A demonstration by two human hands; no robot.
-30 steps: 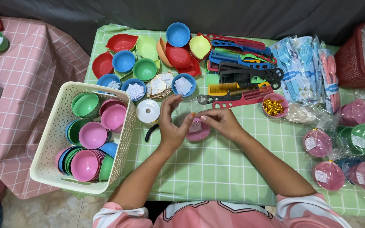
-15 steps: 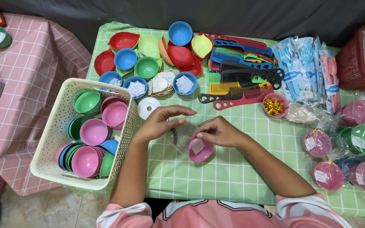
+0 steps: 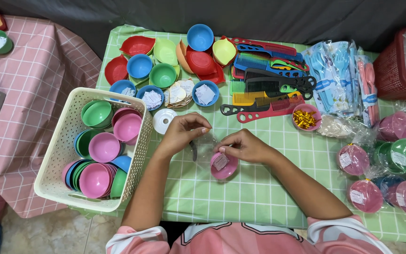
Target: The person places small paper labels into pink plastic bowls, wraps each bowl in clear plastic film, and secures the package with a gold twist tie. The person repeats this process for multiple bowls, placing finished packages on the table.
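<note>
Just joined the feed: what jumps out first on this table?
At centre, the left hand and right hand pinch a clear plastic bag over a pink bowl holding a small paper slip. To the left sits a white basket of stacked pink, green and blue bowls; behind lie coloured combs.

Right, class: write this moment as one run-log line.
left hand: pinching clear wrap | right hand: on pink bowl | bowl: on green checked table | white basket: at left
</note>
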